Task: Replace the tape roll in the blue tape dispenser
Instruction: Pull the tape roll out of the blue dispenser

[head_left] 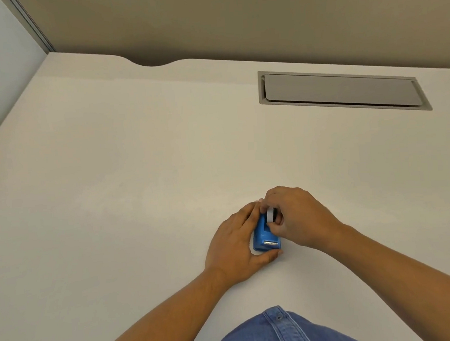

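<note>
A small blue tape dispenser (263,234) stands on the white desk (140,189), its metal cutter facing me. My left hand (232,247) wraps around its left side and front, the thumb under the cutter end. My right hand (296,216) comes from the right, its fingers pinched on the tape roll (270,214), a pale band with a dark edge that sits in the top of the dispenser. Most of the roll is hidden by my fingers.
A grey rectangular cable hatch (340,90) is set into the desk at the back right. A beige partition wall (234,18) runs along the desk's far edge, with a curved cut-out (155,64) in that edge.
</note>
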